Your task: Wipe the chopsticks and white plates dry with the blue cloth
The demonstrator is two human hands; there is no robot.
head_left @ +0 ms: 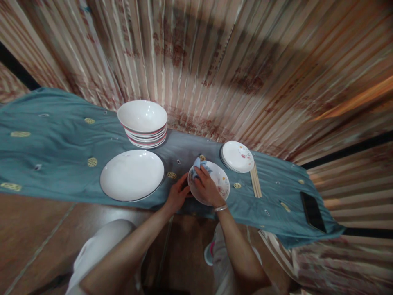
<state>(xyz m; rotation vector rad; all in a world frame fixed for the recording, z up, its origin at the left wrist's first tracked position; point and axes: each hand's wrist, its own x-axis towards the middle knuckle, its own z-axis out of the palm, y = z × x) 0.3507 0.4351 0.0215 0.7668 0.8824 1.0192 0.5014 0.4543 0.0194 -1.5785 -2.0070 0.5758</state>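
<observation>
A white plate with a floral print (223, 189) is near the front edge of the table, in front of me. My left hand (177, 193) grips its left rim, with the fingertips partly hidden beneath it. Over the plate, my right hand (206, 186) presses a blue cloth (198, 164) against the inner surface near the far left rim. The fingers are closed on the cloth. To the left of my hands lies a large white oval plate (132, 175).
Behind the oval plate stands a stack of white bowls with red rims (143, 116). Several small floral plates (236, 156) are piled at right, beside wooden chopsticks (256, 181). A black phone (312, 212) lies on the green tablecloth (61, 159). A patterned curtain (196, 61) hangs behind.
</observation>
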